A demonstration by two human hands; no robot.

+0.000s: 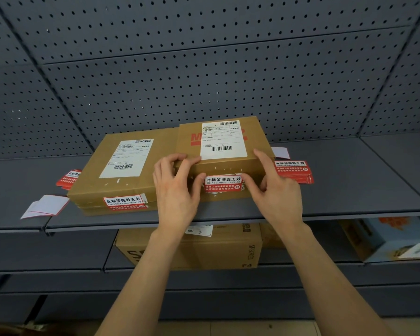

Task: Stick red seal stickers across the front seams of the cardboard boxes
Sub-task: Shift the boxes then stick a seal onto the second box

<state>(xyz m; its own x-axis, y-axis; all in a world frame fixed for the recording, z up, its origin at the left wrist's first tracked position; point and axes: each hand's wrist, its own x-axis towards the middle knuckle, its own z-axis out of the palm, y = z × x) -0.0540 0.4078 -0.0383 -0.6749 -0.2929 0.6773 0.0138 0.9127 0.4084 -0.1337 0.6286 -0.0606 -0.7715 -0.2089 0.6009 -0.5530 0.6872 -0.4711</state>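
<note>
Two flat cardboard boxes lie on a grey shelf [349, 204]. The right box [228, 166] has a white shipping label on top and a red seal sticker [223, 183] on its front face. My left hand [177, 190] holds the box's left front corner, its thumb pressing the sticker's left end. My right hand [277, 190] rests on the right front corner, thumb on the sticker's right end. The left box [121, 166] carries its own red seal sticker [124, 202] across the front seam.
A stack of red stickers [292, 170] lies right of the boxes, another red stack [67, 179] to the left. White backing papers [46, 206] lie at the left front, one more [280, 152] behind my right hand. Larger cartons [192, 248] stand on the shelf below. Pegboard wall behind.
</note>
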